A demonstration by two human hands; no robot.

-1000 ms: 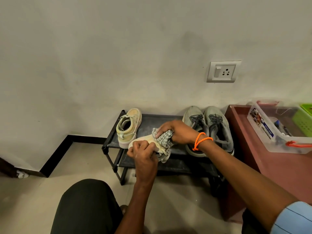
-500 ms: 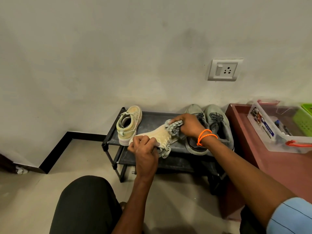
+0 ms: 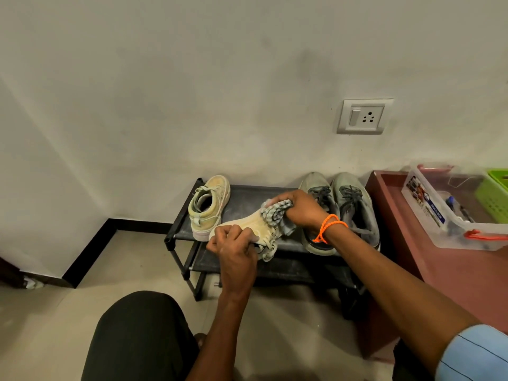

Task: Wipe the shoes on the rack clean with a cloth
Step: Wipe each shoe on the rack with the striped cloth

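The left hand (image 3: 233,247) grasps the heel end of a cream shoe (image 3: 254,225), held above the front edge of the rack (image 3: 247,196). The right hand (image 3: 302,209) clenches a checked cloth (image 3: 275,213) against the shoe's toe end. A second cream shoe (image 3: 209,206) stands at the rack's left end; two grey shoes (image 3: 341,204) occupy its right end.

On the top shelf of the black shoe rack (image 3: 247,195), a bare strip lies between the beige high-top (image 3: 210,207) at its left end and the grey sneaker pair (image 3: 341,210) at its right end. The two hands and the cream shoe (image 3: 247,226) they hold over the rack's front edge block approach from the front. Right of the rack, the red-brown bench (image 3: 450,270) walls that side off.
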